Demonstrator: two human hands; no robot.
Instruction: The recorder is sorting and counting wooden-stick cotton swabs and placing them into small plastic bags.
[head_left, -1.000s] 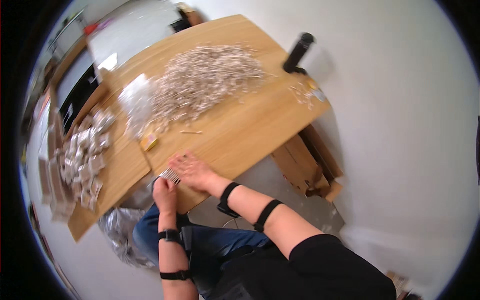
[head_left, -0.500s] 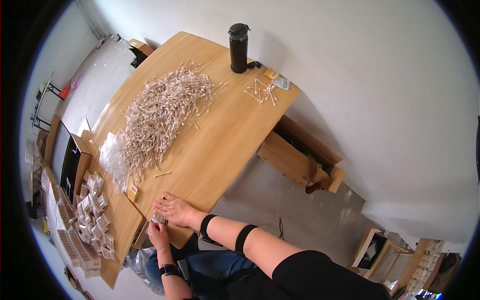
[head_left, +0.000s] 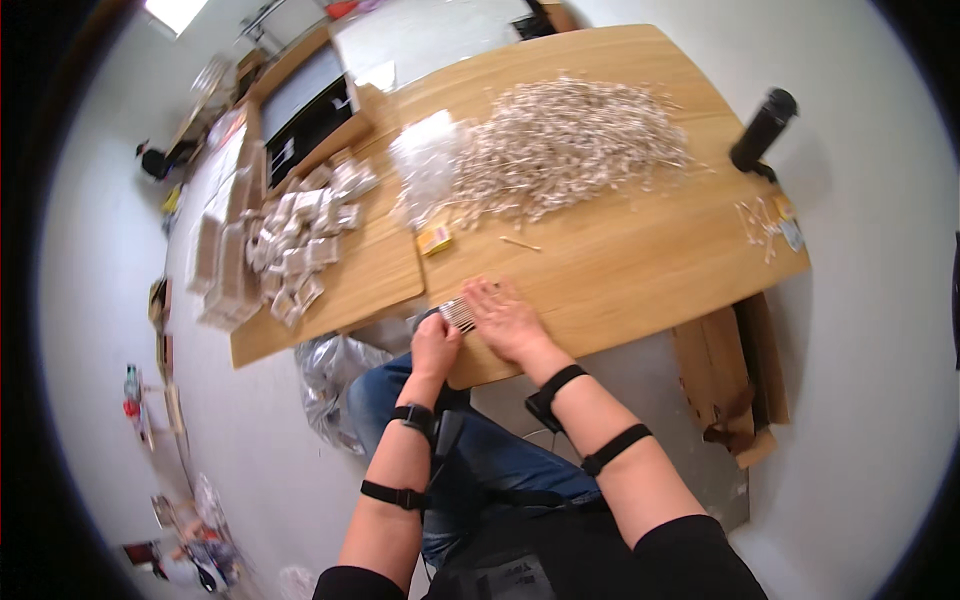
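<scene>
At the table's near edge lies a small clear packet of cotton swabs (head_left: pixel 457 314), its sticks side by side in a row. My left hand (head_left: pixel 435 346) is closed, fingers pinching the packet's near left end. My right hand (head_left: pixel 508 322) lies flat with fingers stretched out, its fingertips and palm edge over the packet's right side and hiding part of it. Beyond both hands a single loose cotton swab (head_left: pixel 520 244) rests on the wood. A small yellow box (head_left: pixel 435 239) stands to its left.
A large heap of loose cotton swabs (head_left: pixel 575 150) covers the far table (head_left: pixel 640 265), beside a clear plastic bag (head_left: pixel 428 160). Filled packets (head_left: pixel 300 235) pile up at left, near stacked packs (head_left: pixel 225 250) and an open carton (head_left: pixel 310 110). A black bottle (head_left: pixel 764 130) stands far right.
My view has turned toward the left, so the table sits more squarely and more of the left side shows. Both hands keep their places at the packet.
</scene>
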